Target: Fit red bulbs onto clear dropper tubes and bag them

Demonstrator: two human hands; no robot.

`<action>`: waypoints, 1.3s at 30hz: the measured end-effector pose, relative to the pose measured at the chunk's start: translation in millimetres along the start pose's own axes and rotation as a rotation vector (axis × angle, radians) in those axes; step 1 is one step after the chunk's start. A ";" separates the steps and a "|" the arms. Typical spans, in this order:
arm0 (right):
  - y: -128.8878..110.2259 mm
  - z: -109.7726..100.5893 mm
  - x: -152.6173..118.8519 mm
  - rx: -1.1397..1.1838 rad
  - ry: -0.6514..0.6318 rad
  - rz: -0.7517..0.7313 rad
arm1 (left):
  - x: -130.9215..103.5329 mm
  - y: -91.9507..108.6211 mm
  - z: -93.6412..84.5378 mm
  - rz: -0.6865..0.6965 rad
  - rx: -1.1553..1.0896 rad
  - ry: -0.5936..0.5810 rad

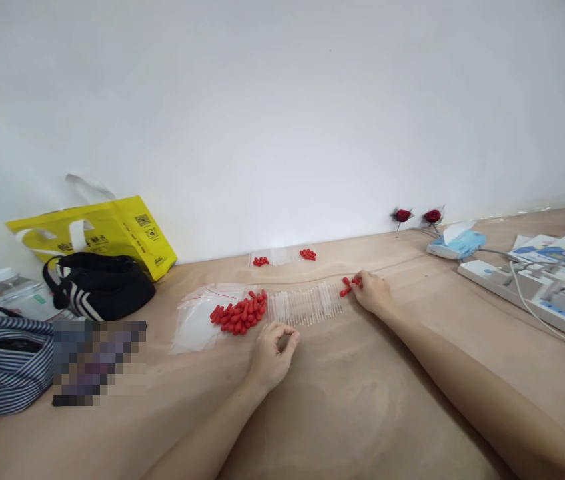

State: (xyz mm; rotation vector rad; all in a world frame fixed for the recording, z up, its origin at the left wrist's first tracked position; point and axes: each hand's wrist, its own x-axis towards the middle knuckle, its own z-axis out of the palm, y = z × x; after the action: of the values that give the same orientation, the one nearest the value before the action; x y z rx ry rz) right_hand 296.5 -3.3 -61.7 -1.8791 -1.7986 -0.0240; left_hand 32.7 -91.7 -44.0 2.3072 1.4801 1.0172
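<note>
Right of centre, my right hand [374, 293] touches small red rubber bulbs [344, 292] beside slender clear tubes [307, 304], my left hand [271, 353] curled lower-left, either grip unclear to me.

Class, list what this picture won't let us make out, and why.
All in the head view:
Pixelated item: identity masked by blocks.
Striped bag: left part cut off by the picture's edge.
Red bulbs at the right hand: partly covered by it.
Yellow bag: smallest print too small.
</note>
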 end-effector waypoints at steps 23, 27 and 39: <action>10.5 5.9 -0.3 0.272 0.148 -0.269 | 76.4 -6.2 -12.4 -0.470 0.716 -0.207; 0.7 4.2 -8.7 0.338 0.181 -0.246 | 79.3 -1.6 -14.2 -0.443 0.689 -0.206; -52.7 -13.1 -67.8 0.828 -0.108 -0.298 | 15.6 10.9 -26.1 0.138 0.265 -0.217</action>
State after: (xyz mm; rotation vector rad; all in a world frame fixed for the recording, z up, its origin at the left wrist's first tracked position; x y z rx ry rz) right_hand 244.3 -72.6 -56.5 -1.0387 -1.7528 0.6258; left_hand 27.5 -88.0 -12.3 2.6363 1.4593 0.6050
